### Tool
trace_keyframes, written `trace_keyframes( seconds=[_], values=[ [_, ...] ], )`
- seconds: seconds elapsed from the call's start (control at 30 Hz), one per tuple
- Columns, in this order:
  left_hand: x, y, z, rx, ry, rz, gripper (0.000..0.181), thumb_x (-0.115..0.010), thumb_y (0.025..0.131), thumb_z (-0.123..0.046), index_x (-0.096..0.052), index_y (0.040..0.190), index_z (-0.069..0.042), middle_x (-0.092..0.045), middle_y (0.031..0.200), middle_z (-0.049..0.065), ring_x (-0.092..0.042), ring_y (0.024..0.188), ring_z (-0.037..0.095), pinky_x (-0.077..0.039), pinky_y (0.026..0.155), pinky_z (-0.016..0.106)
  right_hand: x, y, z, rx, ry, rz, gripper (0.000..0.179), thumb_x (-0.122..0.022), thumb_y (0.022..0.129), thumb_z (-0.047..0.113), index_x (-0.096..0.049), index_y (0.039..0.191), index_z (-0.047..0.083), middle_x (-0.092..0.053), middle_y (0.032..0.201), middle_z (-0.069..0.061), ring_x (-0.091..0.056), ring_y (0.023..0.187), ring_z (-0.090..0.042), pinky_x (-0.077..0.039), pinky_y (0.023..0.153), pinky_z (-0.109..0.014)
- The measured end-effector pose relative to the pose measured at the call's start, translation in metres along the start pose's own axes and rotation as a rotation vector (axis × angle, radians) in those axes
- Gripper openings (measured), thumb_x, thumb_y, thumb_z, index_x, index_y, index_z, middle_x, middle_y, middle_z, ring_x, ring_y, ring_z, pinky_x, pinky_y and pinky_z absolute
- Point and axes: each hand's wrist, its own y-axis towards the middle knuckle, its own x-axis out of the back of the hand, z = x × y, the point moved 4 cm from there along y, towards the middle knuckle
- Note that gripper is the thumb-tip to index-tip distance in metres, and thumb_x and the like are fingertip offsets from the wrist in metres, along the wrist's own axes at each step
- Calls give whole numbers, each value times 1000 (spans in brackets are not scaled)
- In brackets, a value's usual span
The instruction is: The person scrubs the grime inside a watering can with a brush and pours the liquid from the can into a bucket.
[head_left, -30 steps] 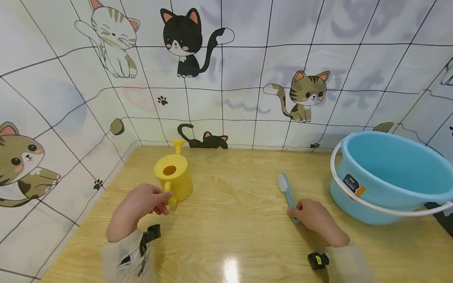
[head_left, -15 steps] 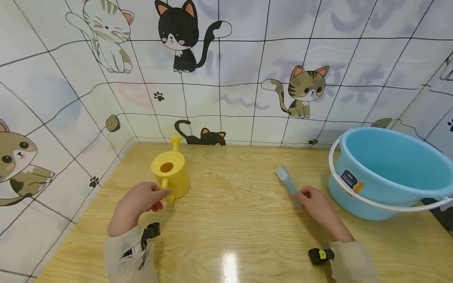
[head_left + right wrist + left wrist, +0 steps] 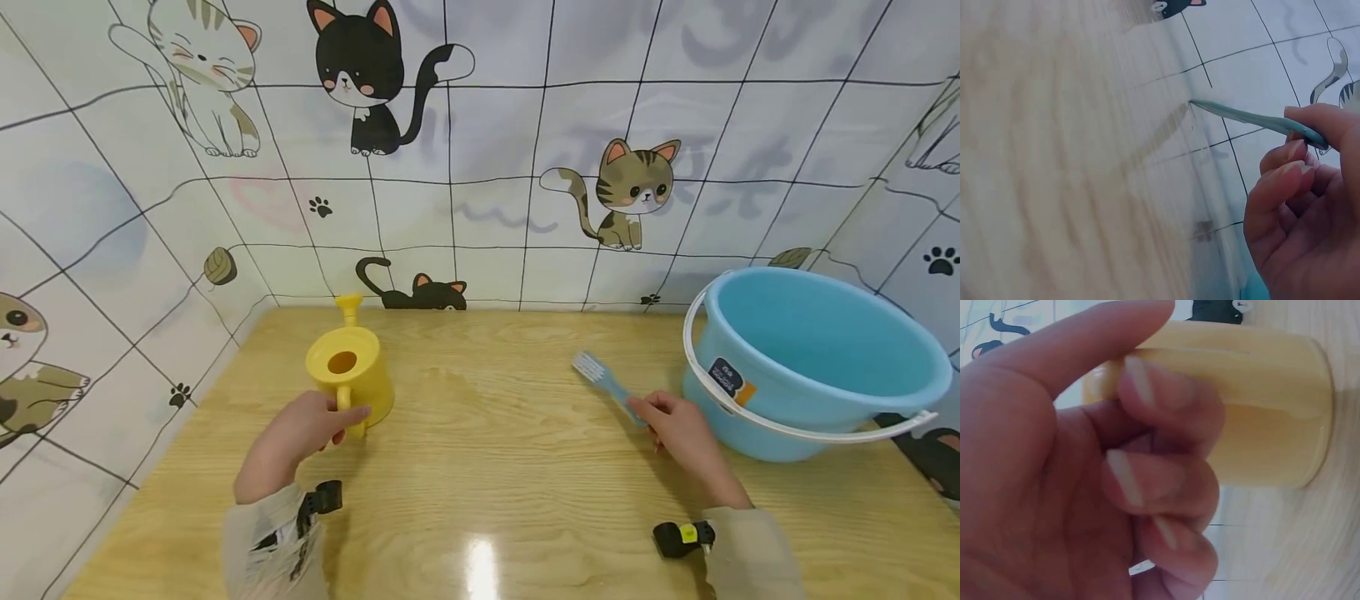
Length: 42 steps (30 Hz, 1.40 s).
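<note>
Gripping the handle of a yellow watering can [image 3: 371, 390] at the left with the left hand [image 3: 296, 429], fingers curled in and thumb closing over the handle, showing little gap. Standing the can upright on the wooden table [image 3: 480, 467], pointing its spout [image 3: 348, 308] toward the cat-patterned wall [image 3: 495, 212] behind.

Holding a blue brush [image 3: 617, 390] farther right, well apart from the can and near the bucket, with bristles [image 3: 591, 367] aiming back and leftward and the handle end tilting up. Pinching that handle end between thumb and fingers of the right hand [image 3: 678, 429], curling the other fingers loosely below. Leaving contact between brush head and table too unclear for telling.

Seeing, just beside that hand at far right, a light blue bucket [image 3: 787, 402], hanging its white handle [image 3: 825, 436] across the near side.

Seemingly being at a taking-hold step, securing can and brush together. Probably calling next for a steady pinch on the brush, room between right knuckles and bucket, and a level hold on the can against tipping.
</note>
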Motion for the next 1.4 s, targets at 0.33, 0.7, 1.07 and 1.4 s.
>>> trace_keyframes(
  seconds=[0.33,0.7,1.07,1.4],
  values=[
    [4,5,-7,-90,108,-125,46,-52,84,-52,-58,72,-7,-39,61,-1,-39,61,17,-30,54,30,-4,8,-6,-24,243,36,42,-53,87,42,-48,92,1,-47,66,-8,-44,51,-14,-44,48,-31],
    [-1,11,-8,-54,-118,-126,49,-51,82,-56,-64,92,-9,-61,92,5,-59,75,18,-43,66,32,-5,11,-12,-36,411,-9,42,-48,89,44,-47,93,2,-47,71,-4,-43,52,-11,-42,47,-27],
    [-14,21,-15,-139,-315,-116,52,-43,87,-54,-59,97,-6,-58,90,8,-48,84,22,-43,75,36,-1,8,-17,-37,439,-55,40,-51,88,43,-48,89,3,-47,65,-1,-44,49,-11,-43,45,-28],
    [-32,27,-25,-249,-731,70,46,-41,93,-41,-42,99,5,-38,87,15,-44,89,30,-45,79,50,1,6,-20,-29,451,-66,37,-51,89,42,-48,87,5,-46,63,0,-44,49,-11,-43,45,-27]
  ],
)
